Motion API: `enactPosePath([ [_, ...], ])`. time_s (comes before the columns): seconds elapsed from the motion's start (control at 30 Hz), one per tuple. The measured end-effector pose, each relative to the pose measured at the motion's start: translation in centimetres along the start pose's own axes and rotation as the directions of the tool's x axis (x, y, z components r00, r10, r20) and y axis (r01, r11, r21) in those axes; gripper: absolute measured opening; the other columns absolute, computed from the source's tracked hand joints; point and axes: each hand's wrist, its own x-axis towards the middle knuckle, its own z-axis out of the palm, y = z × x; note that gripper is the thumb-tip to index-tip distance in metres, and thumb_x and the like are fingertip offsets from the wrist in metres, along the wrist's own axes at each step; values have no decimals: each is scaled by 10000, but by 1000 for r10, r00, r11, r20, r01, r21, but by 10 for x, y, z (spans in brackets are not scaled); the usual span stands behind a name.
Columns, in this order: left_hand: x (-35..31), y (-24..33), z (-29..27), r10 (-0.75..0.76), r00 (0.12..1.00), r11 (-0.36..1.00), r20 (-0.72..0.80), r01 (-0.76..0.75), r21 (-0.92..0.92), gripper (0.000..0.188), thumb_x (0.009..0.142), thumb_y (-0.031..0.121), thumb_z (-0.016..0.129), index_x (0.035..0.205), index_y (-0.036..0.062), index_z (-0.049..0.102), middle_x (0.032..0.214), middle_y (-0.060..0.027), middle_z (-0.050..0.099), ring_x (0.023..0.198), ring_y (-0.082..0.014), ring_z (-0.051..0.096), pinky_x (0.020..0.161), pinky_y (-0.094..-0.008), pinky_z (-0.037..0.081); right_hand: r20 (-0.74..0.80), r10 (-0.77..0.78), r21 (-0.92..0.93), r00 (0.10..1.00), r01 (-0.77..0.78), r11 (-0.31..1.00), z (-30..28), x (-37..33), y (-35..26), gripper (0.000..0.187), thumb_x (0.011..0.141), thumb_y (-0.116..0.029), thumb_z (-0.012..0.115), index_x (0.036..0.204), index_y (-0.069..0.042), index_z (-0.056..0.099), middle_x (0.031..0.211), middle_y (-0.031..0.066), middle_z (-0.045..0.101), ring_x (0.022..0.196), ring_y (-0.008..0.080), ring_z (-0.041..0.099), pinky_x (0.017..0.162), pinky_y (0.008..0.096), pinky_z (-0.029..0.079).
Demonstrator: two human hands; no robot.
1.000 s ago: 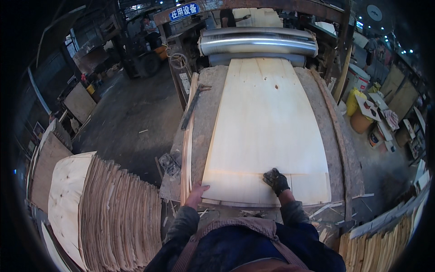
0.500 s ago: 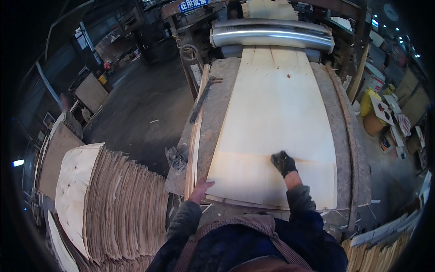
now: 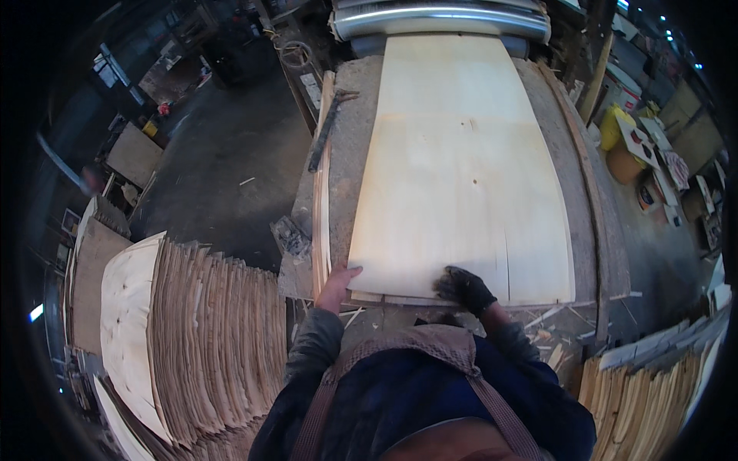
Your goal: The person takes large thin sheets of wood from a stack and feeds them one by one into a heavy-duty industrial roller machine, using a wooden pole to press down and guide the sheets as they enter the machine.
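Observation:
A long pale wood veneer sheet [image 3: 453, 223] lies on the feed table in front of me, its near edge close to my body. A faint cross line shows farther up, where another veneer sheet [image 3: 453, 77] reaches the metal roller [image 3: 438, 23]. My bare left hand [image 3: 334, 287] is closed at the near left corner of the near sheet. Its thumb lies over the edge, and the other fingers are partly hidden. My right hand [image 3: 466, 290], in a black glove, rests flat and open on the near edge, right of the middle; its fingertips are slightly blurred.
A dark hammer-like tool [image 3: 327, 131] lies on the table's left side by long wood strips [image 3: 321, 230]. A tall veneer stack [image 3: 215, 330] stands at my left, and more stacked sheets [image 3: 646, 392] stand at lower right. Wood scraps litter the floor near my right side.
The cross line has shifted away from me toward the roller. My right hand has come back to the near edge and its fingers have spread from a curl. My left hand stays at the corner.

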Motion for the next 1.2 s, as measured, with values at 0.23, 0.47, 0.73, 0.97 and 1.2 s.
enactPosePath([
  [0.23,-38,63,17,41,989,983,145,-15,-181,311,760,37,610,1060,-2,535,960,-104,610,861,-215,595,777,-336,482,-169,169,218,971,-130,967,-17,-66,50,348,898,-326,455,1023,-12,536,952,156,581,877,293,571,791,416,468],
  [0.47,-72,112,36,199,953,953,227,-135,-271,305,764,40,606,1058,-4,536,938,-99,615,822,-190,607,767,-301,487,-333,-191,202,923,267,942,16,-80,23,287,895,-366,447,793,-105,512,733,55,527,753,209,518,728,383,428],
  [0.73,-38,76,19,128,991,984,-45,-122,127,382,788,87,569,1142,-19,475,1021,-124,593,907,-223,587,775,-314,483,-401,-248,3,882,271,962,22,-40,-10,219,876,-278,508,789,-80,542,675,78,539,656,231,541,678,394,479],
  [0.97,-6,-43,18,455,880,364,-137,-43,931,782,679,318,656,1320,49,299,1348,-211,287,1253,-366,253,1010,-487,221,-339,-266,224,902,352,909,-10,60,-70,75,840,-163,549,838,-88,546,637,91,533,653,261,556,762,480,472],
  [1.2,-34,-20,44,269,944,466,-193,47,883,864,634,327,680,1339,82,246,1424,-182,99,1323,-343,40,1034,-534,70,-87,-407,62,909,413,909,-29,104,-94,259,891,-177,405,1099,-31,453,1199,191,466,1116,359,448,947,498,374],
])
